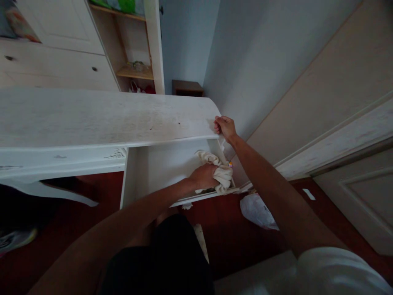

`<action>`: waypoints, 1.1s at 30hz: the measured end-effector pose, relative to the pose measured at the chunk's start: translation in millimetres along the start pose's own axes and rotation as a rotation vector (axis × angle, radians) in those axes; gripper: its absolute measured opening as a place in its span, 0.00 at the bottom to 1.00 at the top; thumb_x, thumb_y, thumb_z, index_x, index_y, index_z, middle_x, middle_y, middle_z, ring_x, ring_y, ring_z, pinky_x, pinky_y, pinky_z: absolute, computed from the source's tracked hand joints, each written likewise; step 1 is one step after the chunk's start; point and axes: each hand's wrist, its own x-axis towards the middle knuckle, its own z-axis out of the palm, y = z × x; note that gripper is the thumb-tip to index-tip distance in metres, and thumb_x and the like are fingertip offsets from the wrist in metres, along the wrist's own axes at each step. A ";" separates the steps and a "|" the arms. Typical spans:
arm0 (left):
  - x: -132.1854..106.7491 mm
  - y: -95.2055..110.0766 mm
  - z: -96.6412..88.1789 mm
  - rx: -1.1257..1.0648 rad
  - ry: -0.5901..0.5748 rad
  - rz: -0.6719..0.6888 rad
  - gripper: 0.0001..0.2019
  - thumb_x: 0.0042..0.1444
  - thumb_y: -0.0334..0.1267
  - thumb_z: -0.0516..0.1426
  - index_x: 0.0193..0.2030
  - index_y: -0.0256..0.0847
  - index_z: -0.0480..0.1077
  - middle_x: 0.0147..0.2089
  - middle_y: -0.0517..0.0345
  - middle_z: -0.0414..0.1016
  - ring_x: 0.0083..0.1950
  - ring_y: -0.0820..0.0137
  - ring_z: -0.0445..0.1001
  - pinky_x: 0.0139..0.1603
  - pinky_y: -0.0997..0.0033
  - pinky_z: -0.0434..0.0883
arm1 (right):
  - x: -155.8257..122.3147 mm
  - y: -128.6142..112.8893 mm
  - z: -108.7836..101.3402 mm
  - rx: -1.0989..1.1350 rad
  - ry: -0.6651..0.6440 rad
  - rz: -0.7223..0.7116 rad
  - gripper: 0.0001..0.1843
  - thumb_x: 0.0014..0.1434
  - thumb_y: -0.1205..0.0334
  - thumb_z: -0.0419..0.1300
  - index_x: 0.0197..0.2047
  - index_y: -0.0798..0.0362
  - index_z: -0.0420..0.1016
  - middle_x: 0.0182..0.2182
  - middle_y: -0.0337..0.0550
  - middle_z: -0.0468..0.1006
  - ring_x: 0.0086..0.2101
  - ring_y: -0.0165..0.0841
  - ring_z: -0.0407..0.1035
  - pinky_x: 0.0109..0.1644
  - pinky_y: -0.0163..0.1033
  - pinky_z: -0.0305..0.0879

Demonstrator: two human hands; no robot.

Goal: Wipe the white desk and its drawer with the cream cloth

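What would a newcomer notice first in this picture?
The left hand holds a crumpled cream cloth inside the open white wooden drawer at the centre. Just above, the right hand grips the right end of the worn white desk top. A white plastic bag lies on the dark red floor right of the drawer.

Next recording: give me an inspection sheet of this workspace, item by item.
Surface: white desk top, worn, with dark specks.
Job's things: cream cloth, bunched inside the open drawer.
Clutter: white plastic bag on the red-brown floor beside the drawer.
Grippers: left hand closed on the cloth in the drawer; right hand gripping the desk top's right end.
Cables: nothing seen.
Surroundings: shelf unit behind the desk, door at the right, plain wall between them.
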 end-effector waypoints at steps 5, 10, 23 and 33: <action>-13.5 -25.9 -1.4 0.358 -0.040 -0.067 0.18 0.58 0.39 0.56 0.55 0.40 0.72 0.58 0.41 0.76 0.58 0.53 0.75 0.53 0.58 0.74 | 0.6 0.0 -2.0 0.026 -0.005 0.005 0.22 0.57 0.48 0.70 0.23 0.52 0.68 0.16 0.34 0.71 0.15 0.22 0.61 0.16 0.28 0.59; -45.8 -56.1 -23.3 0.375 -0.111 -0.033 0.16 0.59 0.42 0.57 0.53 0.42 0.72 0.54 0.47 0.79 0.56 0.58 0.77 0.55 0.64 0.73 | 0.7 2.7 -5.8 0.058 -0.035 0.003 0.22 0.55 0.49 0.72 0.23 0.53 0.69 0.17 0.35 0.72 0.15 0.23 0.62 0.16 0.28 0.61; -162.4 -78.7 -77.7 0.573 -0.237 -0.197 0.20 0.54 0.34 0.60 0.55 0.39 0.73 0.55 0.41 0.78 0.60 0.53 0.74 0.59 0.55 0.69 | -12.8 -6.4 -3.9 -0.063 -0.090 -0.005 0.20 0.51 0.49 0.74 0.25 0.54 0.73 0.17 0.36 0.74 0.17 0.23 0.63 0.19 0.28 0.63; -209.3 -61.8 -85.0 0.091 0.364 -0.156 0.20 0.61 0.45 0.56 0.57 0.42 0.73 0.61 0.46 0.76 0.63 0.58 0.73 0.66 0.56 0.67 | -130.0 14.3 29.6 -0.429 -0.588 -0.110 0.27 0.54 0.38 0.64 0.44 0.53 0.77 0.36 0.45 0.80 0.34 0.35 0.73 0.41 0.41 0.70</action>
